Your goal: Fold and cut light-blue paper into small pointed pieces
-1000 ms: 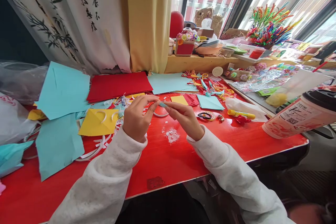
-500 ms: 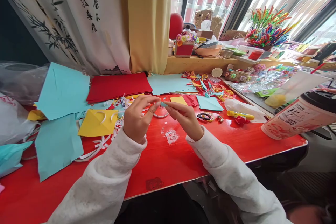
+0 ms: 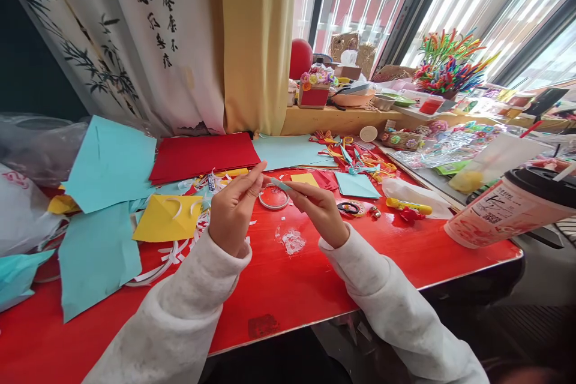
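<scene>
My right hand [image 3: 320,209] pinches a small light blue strip of paper [image 3: 281,185] between thumb and fingers, above the red table. The strip's left end meets the closed fingertips of my left hand [image 3: 234,207], whose index finger points up and outward. How firmly the left fingers grip that end is partly hidden. Behind and below the strip, a thin white ring [image 3: 273,206] lies on the table. Nearer to me is a small heap of white scraps [image 3: 293,241].
Light blue sheets [image 3: 101,258], a yellow paper [image 3: 167,216] and white strips lie left. A red paper stack [image 3: 204,155] sits behind. Small blue squares [image 3: 357,185], scissors [image 3: 348,209], a yellow tube [image 3: 408,206] and a tilted drink cup [image 3: 499,210] occupy the right.
My left fingertips have shifted slightly left and their grip has changed, with the index finger now raised. More of the blue strip and the white ring shows. The camera view has tilted slightly.
</scene>
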A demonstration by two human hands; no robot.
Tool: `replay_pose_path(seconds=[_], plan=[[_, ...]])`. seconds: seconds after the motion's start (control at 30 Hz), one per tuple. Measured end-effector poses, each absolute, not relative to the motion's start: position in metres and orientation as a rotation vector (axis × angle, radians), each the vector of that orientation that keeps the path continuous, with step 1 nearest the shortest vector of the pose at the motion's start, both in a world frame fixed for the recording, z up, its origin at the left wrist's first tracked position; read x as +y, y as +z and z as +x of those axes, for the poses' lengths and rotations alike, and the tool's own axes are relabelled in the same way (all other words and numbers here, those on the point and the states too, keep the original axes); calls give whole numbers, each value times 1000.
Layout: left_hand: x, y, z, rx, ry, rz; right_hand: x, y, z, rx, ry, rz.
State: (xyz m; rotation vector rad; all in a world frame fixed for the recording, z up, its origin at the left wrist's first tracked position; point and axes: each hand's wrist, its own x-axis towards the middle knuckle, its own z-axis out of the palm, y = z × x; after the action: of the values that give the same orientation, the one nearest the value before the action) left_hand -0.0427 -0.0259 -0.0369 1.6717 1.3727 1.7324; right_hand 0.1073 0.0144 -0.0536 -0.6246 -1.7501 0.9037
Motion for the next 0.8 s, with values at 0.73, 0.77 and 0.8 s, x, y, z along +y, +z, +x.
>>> replay_pose_path(seconds=[0.73,0.77,0.8], plan=[[-21,-39,-53,1509,1926,2606,11,-49,109,-1886,971,-634],[-20,-40,-53,1487,1889,2725,12,-50,109,-1881,967,-633],[-19,-42,-53,1468,1856,2817,12,-51,108,-1877,956,-630]])
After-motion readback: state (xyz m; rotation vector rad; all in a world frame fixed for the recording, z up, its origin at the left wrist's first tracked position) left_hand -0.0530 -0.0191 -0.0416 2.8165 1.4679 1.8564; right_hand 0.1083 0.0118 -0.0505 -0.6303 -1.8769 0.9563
